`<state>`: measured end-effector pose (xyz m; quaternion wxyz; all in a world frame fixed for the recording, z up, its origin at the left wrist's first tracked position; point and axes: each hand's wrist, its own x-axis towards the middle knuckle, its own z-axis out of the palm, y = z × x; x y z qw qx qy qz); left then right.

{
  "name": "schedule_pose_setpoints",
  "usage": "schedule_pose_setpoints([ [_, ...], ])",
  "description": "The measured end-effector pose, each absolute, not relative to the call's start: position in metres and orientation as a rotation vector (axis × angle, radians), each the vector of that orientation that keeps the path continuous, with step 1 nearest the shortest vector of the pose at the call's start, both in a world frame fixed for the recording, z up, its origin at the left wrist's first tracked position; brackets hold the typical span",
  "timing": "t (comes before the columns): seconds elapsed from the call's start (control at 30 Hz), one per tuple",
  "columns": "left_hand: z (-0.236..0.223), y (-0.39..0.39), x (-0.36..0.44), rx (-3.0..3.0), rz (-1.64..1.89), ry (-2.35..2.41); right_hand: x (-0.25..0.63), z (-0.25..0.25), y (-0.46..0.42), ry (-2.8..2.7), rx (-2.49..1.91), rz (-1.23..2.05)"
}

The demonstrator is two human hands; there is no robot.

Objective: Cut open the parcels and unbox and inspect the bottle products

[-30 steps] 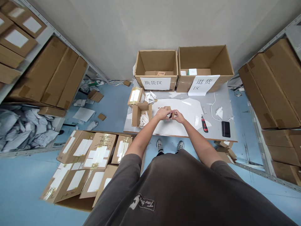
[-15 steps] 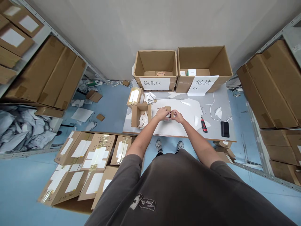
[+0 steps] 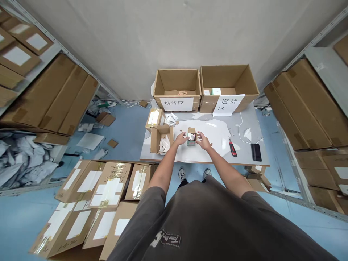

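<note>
A small cardboard box (image 3: 191, 142) stands on the worktable with its top open and a flap raised at the back. White and dark contents show inside, too small to name. My left hand (image 3: 181, 139) grips the box's left side with bent fingers. On the opposite side, my right hand (image 3: 203, 141) has its fingertips at the right edge, holding the box near its side flap. To the left stands an open carton (image 3: 155, 141) with white paper scraps (image 3: 164, 144) in it. A red and black utility knife (image 3: 232, 148) lies to the right.
Two large open cartons with paper signs, one on the left (image 3: 176, 104) and one on the right (image 3: 228, 104), stand along the table's back. A black phone (image 3: 256, 152) lies near the right end. Stacked taped boxes (image 3: 108, 185) occupy the floor at left; shelves flank both sides.
My hands have moved apart to either side of the small box, and its open top now shows. The view has shifted slightly.
</note>
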<state>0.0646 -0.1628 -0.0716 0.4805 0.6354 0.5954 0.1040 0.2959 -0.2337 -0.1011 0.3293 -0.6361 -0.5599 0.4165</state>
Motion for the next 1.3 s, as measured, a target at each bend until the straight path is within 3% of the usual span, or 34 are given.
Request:
schedule_pose_setpoints([
  [0.2, -0.093, -0.165, 0.071, 1.394, 0.461, 1.327, 0.284, -0.099, -0.253, -1.822, -1.620, 0.753],
  [0.47, -0.093, -0.162, 0.076, 1.564, 0.658, 1.174, 0.288, -0.101, -0.257, -2.015, -1.659, 0.777],
  [0.8, -0.075, -0.167, 0.063, 1.822, 0.515, 1.085, 0.302, -0.098, -0.258, -1.847, -1.631, 0.679],
  [1.3, -0.057, -0.168, 0.062, 2.141, 0.177, 1.110, 0.299, -0.102, -0.236, -2.108, -1.579, 0.701],
])
